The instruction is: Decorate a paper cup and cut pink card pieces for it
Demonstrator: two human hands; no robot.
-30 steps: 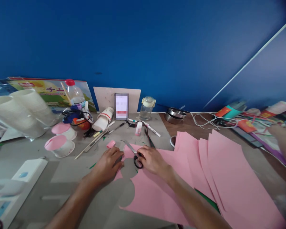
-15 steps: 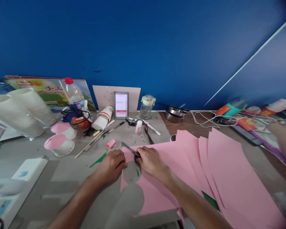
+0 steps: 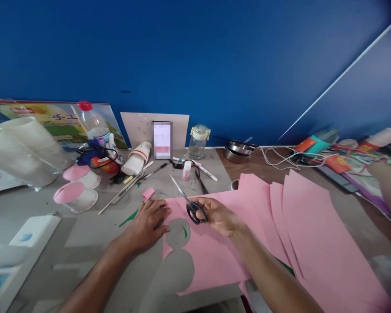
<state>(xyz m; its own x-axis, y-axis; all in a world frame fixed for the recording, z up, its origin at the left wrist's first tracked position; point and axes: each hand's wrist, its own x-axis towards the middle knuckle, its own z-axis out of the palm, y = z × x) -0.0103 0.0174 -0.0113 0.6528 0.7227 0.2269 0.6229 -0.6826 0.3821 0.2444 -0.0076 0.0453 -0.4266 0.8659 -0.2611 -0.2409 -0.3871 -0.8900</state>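
Observation:
My right hand point(image 3: 221, 217) is closed on a pair of scissors point(image 3: 195, 212) with black handles, holding them above a pink paper sheet point(image 3: 221, 256). The blades are together and point away to the upper left. Round cut-outs have left openings along the sheet's left side, through which the grey table shows. At the sheet's far left corner lies my left hand point(image 3: 148, 225), palm down with fingers apart, touching the edge. A green paper scrap point(image 3: 128, 218) is beside it, and a small pink cap point(image 3: 148, 193) lies just beyond.
More pink sheets point(image 3: 319, 226) fan out on the right. Paper cups with pink tops point(image 3: 69, 192) stand at left. A glue stick point(image 3: 187, 170), a glass jar point(image 3: 198, 143) and metal bowls point(image 3: 237, 151) are at the back. Another person's arm point(image 3: 389, 182) reaches in at the right edge.
My right hand has turned and lifted the scissors, swinging the blades more upright. My left hand's fingers have spread and shifted slightly left. The whole view has moved a little.

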